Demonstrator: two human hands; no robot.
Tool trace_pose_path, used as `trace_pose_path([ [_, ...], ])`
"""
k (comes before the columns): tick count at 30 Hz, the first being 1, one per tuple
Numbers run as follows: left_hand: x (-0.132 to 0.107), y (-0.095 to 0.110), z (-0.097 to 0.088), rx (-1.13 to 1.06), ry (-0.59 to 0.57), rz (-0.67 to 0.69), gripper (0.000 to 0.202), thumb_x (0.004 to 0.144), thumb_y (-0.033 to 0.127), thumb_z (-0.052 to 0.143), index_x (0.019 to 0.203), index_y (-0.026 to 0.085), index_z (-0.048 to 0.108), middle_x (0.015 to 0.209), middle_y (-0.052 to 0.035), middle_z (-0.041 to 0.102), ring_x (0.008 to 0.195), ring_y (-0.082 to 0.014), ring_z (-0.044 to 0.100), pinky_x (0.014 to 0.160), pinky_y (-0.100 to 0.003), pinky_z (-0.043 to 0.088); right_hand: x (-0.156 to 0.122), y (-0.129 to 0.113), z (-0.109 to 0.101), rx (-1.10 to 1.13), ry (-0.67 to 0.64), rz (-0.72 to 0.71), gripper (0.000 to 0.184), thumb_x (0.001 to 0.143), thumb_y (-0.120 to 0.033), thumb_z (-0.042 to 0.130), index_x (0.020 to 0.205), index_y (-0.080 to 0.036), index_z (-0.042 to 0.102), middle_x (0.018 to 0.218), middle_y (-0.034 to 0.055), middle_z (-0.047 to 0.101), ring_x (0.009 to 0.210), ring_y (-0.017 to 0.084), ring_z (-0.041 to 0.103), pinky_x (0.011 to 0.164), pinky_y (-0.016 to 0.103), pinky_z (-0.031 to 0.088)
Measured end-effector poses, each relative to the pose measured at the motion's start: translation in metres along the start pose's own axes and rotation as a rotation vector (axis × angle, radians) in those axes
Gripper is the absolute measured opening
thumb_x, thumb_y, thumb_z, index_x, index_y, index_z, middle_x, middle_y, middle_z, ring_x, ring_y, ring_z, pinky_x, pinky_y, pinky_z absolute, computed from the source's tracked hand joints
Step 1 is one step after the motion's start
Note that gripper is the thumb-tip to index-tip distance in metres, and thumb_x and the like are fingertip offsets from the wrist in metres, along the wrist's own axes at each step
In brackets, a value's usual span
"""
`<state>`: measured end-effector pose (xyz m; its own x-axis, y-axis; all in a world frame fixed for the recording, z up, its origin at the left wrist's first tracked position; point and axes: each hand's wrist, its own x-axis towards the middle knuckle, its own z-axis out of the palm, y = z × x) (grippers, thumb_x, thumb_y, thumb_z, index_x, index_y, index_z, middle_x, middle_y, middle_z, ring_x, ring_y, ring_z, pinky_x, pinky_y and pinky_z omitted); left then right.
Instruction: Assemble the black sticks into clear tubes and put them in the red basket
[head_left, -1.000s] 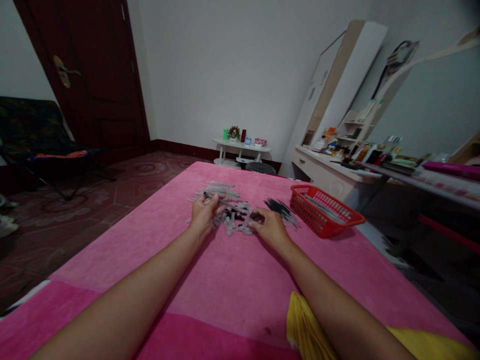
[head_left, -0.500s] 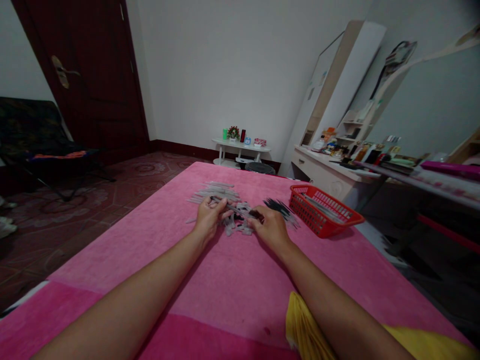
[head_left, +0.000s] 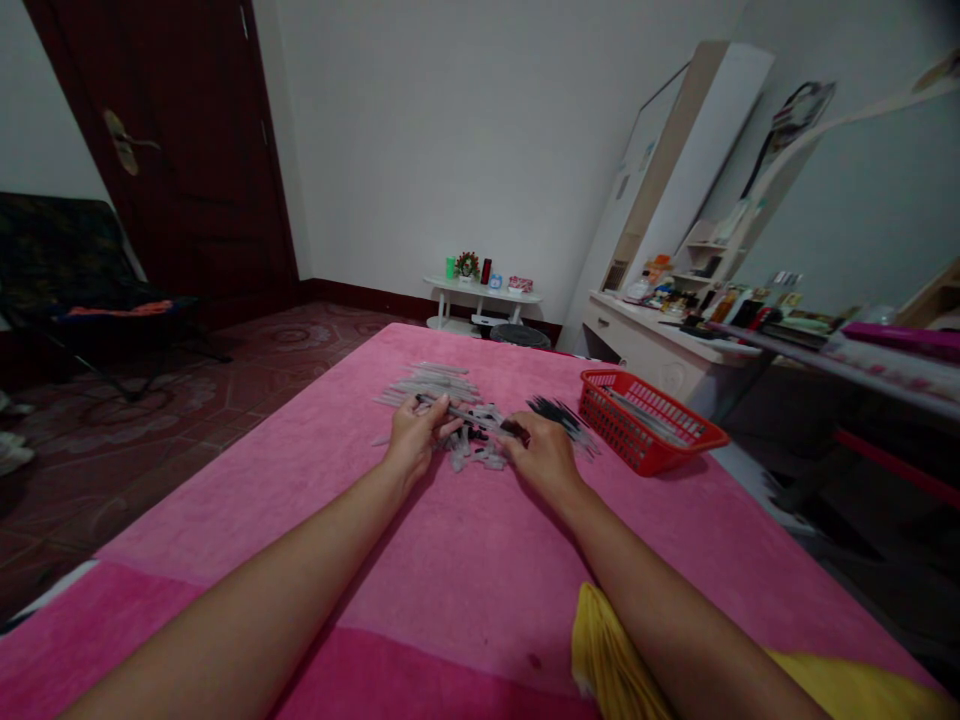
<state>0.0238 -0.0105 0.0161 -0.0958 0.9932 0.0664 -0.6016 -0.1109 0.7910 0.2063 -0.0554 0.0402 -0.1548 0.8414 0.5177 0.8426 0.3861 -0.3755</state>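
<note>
A slim greyish pen (head_left: 459,411) runs slantwise between my hands above the pink cloth. My left hand (head_left: 411,440) pinches it near its left end, thumb on top. The fingers of my right hand (head_left: 547,455) are closed round a dark part at the other end; whether this is one piece with the pen I cannot tell. Below and between the hands lies a loose heap of clear and black pen caps (head_left: 480,457). Beyond my left hand, clear pen barrels (head_left: 431,380) lie side by side. Dark-ended pen refills (head_left: 562,418) are bunched right of the heap.
A red plastic basket (head_left: 637,455) holding long thin pieces stands at the table's right. Yellow fabric (head_left: 611,660) lies under my right forearm. Beyond are a small white stand (head_left: 480,290), a cluttered dressing table (head_left: 660,340) and a folding chair (head_left: 97,270).
Both hands stay nearly in place, closed on the pen and its dark end. My left hand has shifted very slightly to the left.
</note>
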Motion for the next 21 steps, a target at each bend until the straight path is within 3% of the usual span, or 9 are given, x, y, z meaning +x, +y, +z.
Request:
trace_pose_path([
  [13, -0.006, -0.001, 0.006, -0.020, -0.011, -0.056, 0.028, 0.070, 0.019, 0.075, 0.080, 0.015, 0.049, 0.071, -0.0014, 0.068, 0.064, -0.0136, 0.068, 0.061, -0.025, 0.059, -0.002, -0.007, -0.004, 0.061, 0.026, -0.046, 0.013, 0.078, -0.018, 0.056, 0.084, -0.017, 0.068, 0.084, 0.0067, 0.068, 0.078, 0.019, 0.060, 0.071, 0.027, 0.041],
  [21, -0.014, -0.002, 0.009, -0.041, -0.078, -0.041, 0.034, 0.071, 0.022, 0.074, 0.078, 0.018, 0.042, 0.073, -0.0017, 0.068, 0.067, -0.0162, 0.070, 0.061, -0.026, 0.058, 0.001, -0.004, -0.002, 0.264, 0.013, 0.088, 0.010, 0.072, -0.021, 0.058, 0.072, -0.017, 0.068, 0.069, 0.0031, 0.066, 0.067, 0.017, 0.058, 0.062, 0.025, 0.041],
])
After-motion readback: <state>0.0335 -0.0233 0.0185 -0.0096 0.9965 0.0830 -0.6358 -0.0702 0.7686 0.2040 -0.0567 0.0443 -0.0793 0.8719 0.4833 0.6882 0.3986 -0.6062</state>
